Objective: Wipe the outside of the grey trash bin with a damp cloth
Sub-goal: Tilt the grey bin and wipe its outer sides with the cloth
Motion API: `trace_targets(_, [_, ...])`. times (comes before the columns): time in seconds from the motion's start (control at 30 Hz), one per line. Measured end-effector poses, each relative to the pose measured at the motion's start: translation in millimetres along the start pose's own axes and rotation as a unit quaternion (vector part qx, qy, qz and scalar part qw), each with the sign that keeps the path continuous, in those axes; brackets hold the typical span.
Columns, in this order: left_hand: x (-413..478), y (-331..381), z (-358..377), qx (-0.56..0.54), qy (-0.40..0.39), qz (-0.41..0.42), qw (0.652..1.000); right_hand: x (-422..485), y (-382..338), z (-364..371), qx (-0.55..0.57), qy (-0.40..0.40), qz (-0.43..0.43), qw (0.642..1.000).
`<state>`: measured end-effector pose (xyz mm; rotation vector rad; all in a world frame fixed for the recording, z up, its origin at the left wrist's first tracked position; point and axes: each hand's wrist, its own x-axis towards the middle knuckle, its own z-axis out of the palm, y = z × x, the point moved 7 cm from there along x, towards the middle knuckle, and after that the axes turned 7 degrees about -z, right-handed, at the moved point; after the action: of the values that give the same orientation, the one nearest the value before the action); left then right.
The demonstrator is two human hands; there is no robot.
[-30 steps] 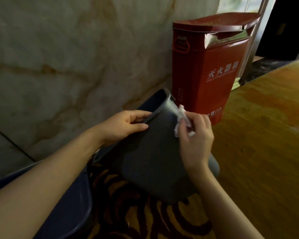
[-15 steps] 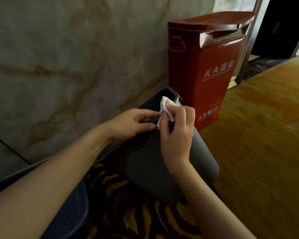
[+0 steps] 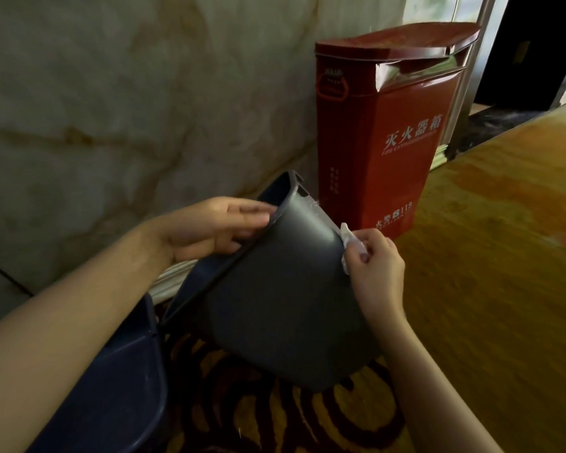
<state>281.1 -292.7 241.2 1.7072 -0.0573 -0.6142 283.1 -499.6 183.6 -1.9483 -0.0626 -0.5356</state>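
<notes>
The grey trash bin is tilted, its open mouth turned toward the marble wall and its base toward me. My left hand grips the bin's rim at its upper left, fingers curled over the edge. My right hand pinches a small white cloth and presses it against the bin's right outer side, just below the rim. Most of the cloth is hidden inside my fingers.
A red fire-extinguisher box stands against the wall right behind the bin. A dark blue tub sits at lower left under my forearm. A brown striped rug lies under the bin, with polished wooden floor to the right.
My right hand has slid the cloth from the top of the rim, next to my left hand, over to the bin's right side. The bin has turned slightly; my left hand keeps its grip.
</notes>
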Motion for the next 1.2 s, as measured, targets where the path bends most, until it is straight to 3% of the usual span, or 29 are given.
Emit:
trace_targets(0.1, [16.0, 16.8, 5.8, -0.080, 0.025, -0.070, 0.994, -14.9, -0.8, 1.9, -0.008, 0.004, -0.013, 1.000])
trace_targets(0.2, [32.3, 22.8, 4.9, -0.049, 0.120, -0.148, 0.980, -24.5, -3.4, 4.5, -0.019, -0.002, -0.029, 0.999])
trace_targets(0.37, [36.1, 25.1, 17.4, -0.056, 0.144, -0.192, 0.969, -27.5, -4.5, -7.9, -0.006, 0.001, -0.019, 1.000])
trace_targets(0.47, [37.5, 24.5, 22.0, -0.068, 0.143, -0.192, 0.968, -40.1, -42.8, -14.0, -0.001, 0.029, -0.127, 0.991])
trace_targets(0.57, [39.0, 23.6, 25.2, -0.072, 0.144, -0.192, 0.968, -60.6, -88.8, 1.2, 0.020, 0.006, -0.248, 0.969])
trace_targets(0.77, [33.3, 22.5, 24.3, -0.073, 0.150, -0.191, 0.967, -75.0, -107.5, 22.8, -0.002, -0.038, -0.316, 0.948])
trace_targets(0.9, [29.1, 20.8, 17.6, -0.082, 0.162, -0.178, 0.967, -79.1, -85.2, 17.0, -0.035, -0.053, -0.288, 0.956])
trace_targets(1.1, [16.7, 25.4, 1.3, -0.140, 0.169, -0.137, 0.966, -46.0, -70.1, -14.5, 0.011, 0.056, -0.172, 0.984])
trace_targets(1.2, [11.7, 27.4, 2.8, -0.150, 0.149, -0.099, 0.972, -32.5, -90.0, 0.7, 0.046, 0.006, -0.167, 0.985])
